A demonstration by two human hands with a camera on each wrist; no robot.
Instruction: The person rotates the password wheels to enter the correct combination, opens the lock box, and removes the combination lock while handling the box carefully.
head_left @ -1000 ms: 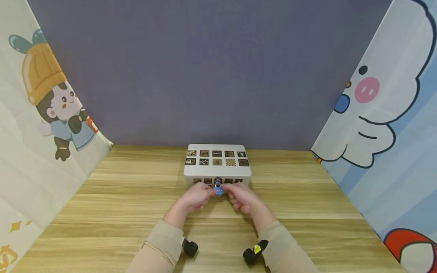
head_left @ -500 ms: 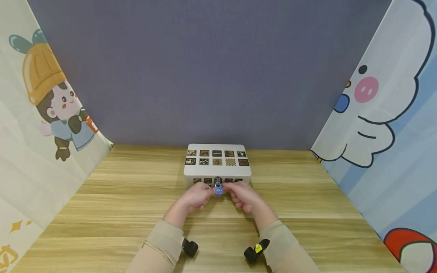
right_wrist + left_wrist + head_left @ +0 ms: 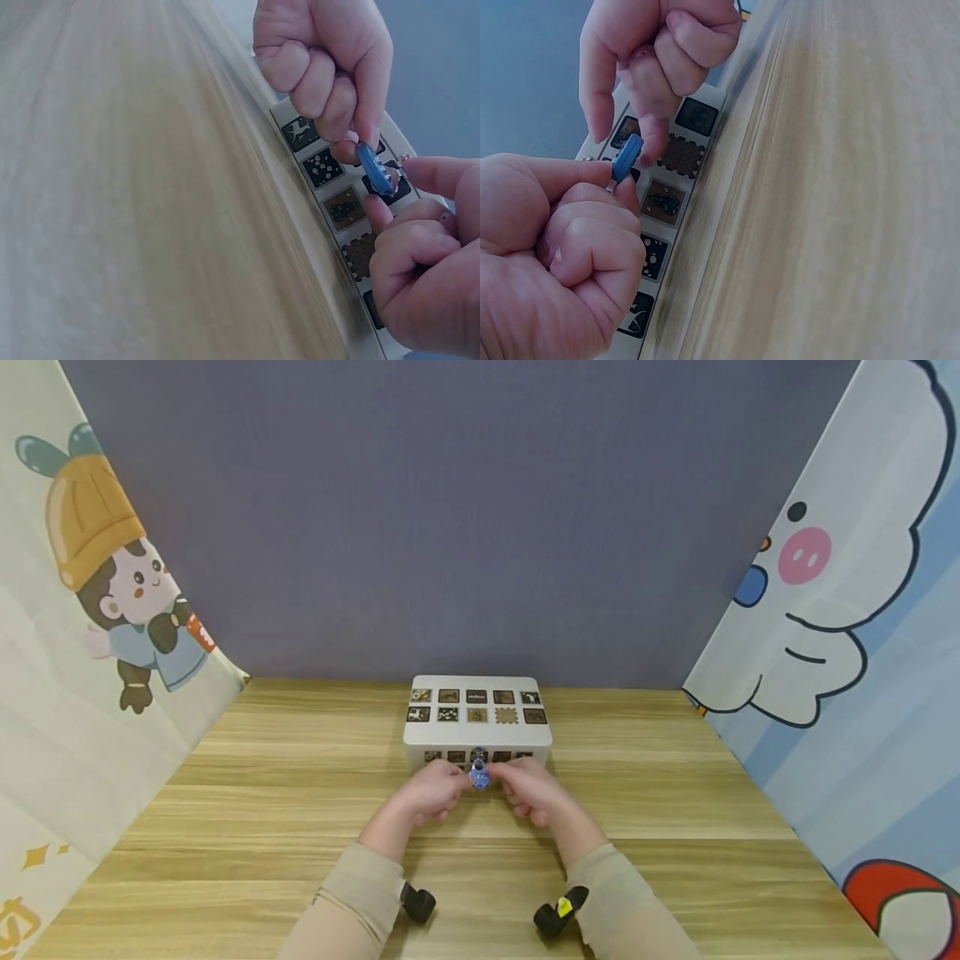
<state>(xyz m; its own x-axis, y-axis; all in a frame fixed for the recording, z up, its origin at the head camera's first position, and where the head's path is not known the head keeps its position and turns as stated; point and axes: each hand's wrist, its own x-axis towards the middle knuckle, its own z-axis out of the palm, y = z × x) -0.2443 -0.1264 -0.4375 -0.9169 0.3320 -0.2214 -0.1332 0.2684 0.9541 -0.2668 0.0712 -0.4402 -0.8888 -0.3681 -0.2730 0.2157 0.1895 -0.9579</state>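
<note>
A small blue padlock with a metal shackle is at the front of a white box printed with small pictures, just below its metal latch. My left hand pinches the padlock body between thumb and index finger, the other fingers curled. From the right, my right hand has its thumb and index finger on either side of the padlock. In the right wrist view, the index fingertip is by the shackle, and the thumb is by the lower end of the blue body, where small bumps show.
The box stands on a wood-grain table, near a grey-blue back panel. Cartoon-printed sheets flank the table on both sides. A black wrist camera sits on each sleeve.
Both hands stay at the padlock throughout. The right hand and forearm shift very slightly; the box stays in place.
</note>
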